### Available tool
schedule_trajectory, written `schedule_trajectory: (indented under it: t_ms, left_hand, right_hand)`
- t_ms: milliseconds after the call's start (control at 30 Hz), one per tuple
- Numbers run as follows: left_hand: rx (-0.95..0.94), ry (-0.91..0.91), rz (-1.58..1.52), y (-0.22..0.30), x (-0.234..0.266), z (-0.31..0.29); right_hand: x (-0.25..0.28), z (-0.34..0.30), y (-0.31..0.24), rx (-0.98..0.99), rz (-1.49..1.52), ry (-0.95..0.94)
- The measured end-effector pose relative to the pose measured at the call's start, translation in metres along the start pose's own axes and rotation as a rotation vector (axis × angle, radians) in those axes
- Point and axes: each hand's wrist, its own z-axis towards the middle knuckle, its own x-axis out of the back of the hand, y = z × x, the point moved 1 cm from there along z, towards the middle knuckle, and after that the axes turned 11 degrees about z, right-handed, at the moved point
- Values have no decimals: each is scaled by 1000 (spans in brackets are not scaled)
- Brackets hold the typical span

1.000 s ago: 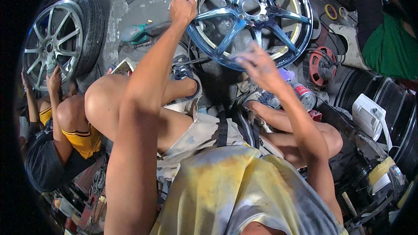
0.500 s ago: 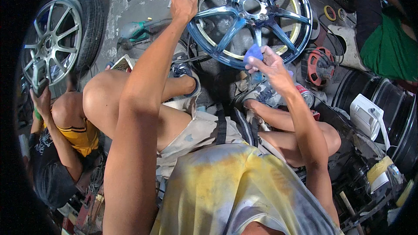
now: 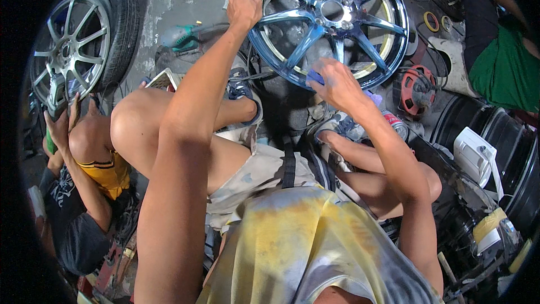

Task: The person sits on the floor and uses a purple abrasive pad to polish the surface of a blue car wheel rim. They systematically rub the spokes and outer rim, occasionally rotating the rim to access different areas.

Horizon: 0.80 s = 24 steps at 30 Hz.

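A blue, glossy multi-spoke car wheel rim (image 3: 305, 46) stands tilted in front of me, its spoked face turned my way. My left hand (image 3: 245, 8) grips its outer edge at the upper left, fingers wrapped round the lip. Just below the rim's lower edge, my right hand (image 3: 340, 85) is closed on a small blue-violet piece (image 3: 315, 77) that could be cloth or a pad. Motion blurs those fingertips, and whether the piece touches the rim I cannot tell.
A co-worker at the left holds a tool (image 3: 56, 94) against a silver wheel (image 3: 68, 50), beside a tyre (image 3: 122, 36). A teal power tool (image 3: 181, 38) lies on the floor. At the right are a red cable reel (image 3: 417, 90), a white box (image 3: 474, 155), black rims (image 3: 478, 118) and a person in green (image 3: 503, 65).
My right hand has turned over and shifted slightly left and down along the rim's lower edge with the blue-violet piece. My left hand keeps its hold. The whole view has shifted slightly.
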Motion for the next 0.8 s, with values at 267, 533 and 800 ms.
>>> schedule_trajectory:
  t_ms: [267, 533, 800]
  left_hand:
    - [18, -10, 23, 6, -1, -1]
    - [15, -9, 3, 6, 3, 1]
    - [-13, 21, 7, 3, -4, 2]
  right_hand:
    - [-21, 15, -15, -91, 67, 63]
    - [-18, 18, -15, -101, 36, 43]
    - [-13, 19, -9, -211, 116, -43]
